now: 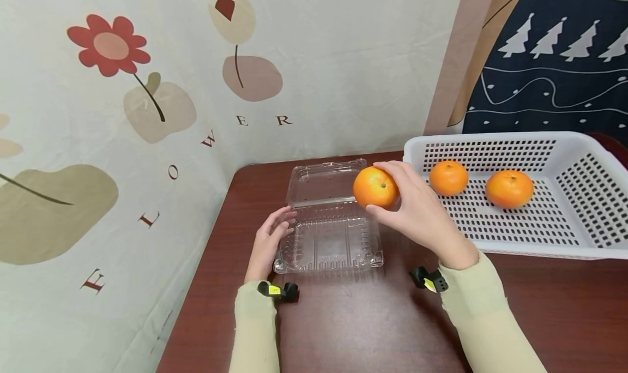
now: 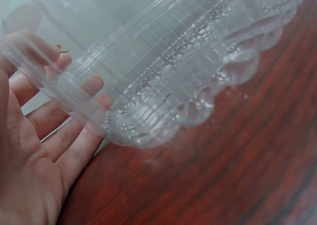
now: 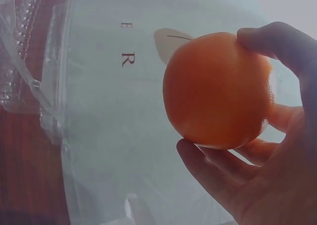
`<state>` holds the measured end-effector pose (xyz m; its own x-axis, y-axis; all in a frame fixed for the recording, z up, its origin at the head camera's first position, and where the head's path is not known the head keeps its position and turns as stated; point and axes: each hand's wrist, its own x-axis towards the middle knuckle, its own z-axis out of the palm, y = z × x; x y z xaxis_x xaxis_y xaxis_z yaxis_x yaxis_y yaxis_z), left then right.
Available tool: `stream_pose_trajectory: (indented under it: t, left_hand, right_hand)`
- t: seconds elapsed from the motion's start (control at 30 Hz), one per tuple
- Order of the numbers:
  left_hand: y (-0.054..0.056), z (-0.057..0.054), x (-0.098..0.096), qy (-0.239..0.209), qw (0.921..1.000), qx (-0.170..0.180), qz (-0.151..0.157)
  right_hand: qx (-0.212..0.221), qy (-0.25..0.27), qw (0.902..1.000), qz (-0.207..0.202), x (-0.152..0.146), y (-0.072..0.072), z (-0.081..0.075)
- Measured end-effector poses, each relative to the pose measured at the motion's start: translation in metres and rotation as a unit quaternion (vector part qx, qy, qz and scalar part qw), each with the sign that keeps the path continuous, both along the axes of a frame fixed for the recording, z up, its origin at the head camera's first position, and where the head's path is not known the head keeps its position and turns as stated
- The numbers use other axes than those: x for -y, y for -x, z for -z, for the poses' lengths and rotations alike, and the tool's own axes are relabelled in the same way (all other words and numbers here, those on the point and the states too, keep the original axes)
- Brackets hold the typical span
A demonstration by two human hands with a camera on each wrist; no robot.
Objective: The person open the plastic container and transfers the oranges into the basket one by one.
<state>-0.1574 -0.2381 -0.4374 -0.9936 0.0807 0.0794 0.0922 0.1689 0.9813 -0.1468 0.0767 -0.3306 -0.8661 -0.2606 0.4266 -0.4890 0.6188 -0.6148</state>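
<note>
In the head view, my right hand (image 1: 422, 212) grips an orange (image 1: 375, 187) between thumb and fingers, above the right side of a clear plastic clamshell box (image 1: 331, 242). The right wrist view shows the orange (image 3: 218, 91) held up off the table by the fingertips. The box lies with its lid (image 1: 321, 183) folded back toward the wall, and no fruit is seen inside it. At the box's left side rests my left hand (image 1: 270, 239). In the left wrist view its loosely extended fingers (image 2: 62, 138) touch the box's clear wall (image 2: 148, 121), partly seen through the plastic.
A white perforated basket (image 1: 520, 250) stands on the right of the dark red table (image 1: 343, 318), with two oranges, one on the left (image 1: 448, 178) and one nearer its middle (image 1: 510, 189). Behind hangs a flower-printed cloth (image 1: 343, 78); a dark tree-patterned cloth (image 1: 539, 84) is at right.
</note>
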Motion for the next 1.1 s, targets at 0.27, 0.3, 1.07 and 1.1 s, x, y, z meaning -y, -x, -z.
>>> stream_pose_trajectory:
  t: [0.27, 0.3, 1.07, 1.1]
  left_hand:
    - [0.001, 0.000, -0.001, -0.004, 1.0000, 0.006, 0.001]
    - [0.001, 0.000, -0.001, -0.004, 1.0000, 0.006, 0.002]
    - [0.001, 0.000, 0.000, -0.001, 1.0000, -0.003, -0.002]
    - [0.001, 0.000, 0.000, 0.000, 1.0000, -0.003, -0.002]
  right_hand:
    - [0.009, 0.004, 0.9999, 0.013, -0.008, 0.001, 0.000]
    - [0.012, 0.004, 0.9998, 0.015, -0.009, 0.001, 0.000]
    - [0.057, 0.001, 0.9973, 0.046, -0.033, 0.007, -0.004]
    - [0.058, -0.001, 0.9972, 0.047, -0.034, 0.007, -0.004]
